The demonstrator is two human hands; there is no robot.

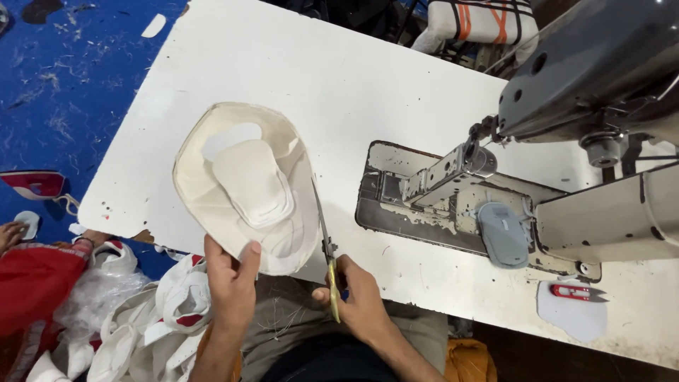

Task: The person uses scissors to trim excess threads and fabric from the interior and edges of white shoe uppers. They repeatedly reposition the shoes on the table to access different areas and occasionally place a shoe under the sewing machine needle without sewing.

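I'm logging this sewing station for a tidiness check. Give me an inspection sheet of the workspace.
Surface: white table, chipped at its near edge, worn plate under the sewing machine.
Job's things: cream fabric piece with a cut-out; scissors along its right edge.
Clutter: grey pad on the machine bed; red snips on a white scrap.
Grippers: left hand grips the fabric's near edge; right hand holds the scissors.
Cables: nothing seen.
Surroundings: blue floor littered with threads; white-and-red pieces piled at left; another person's hand at far left.
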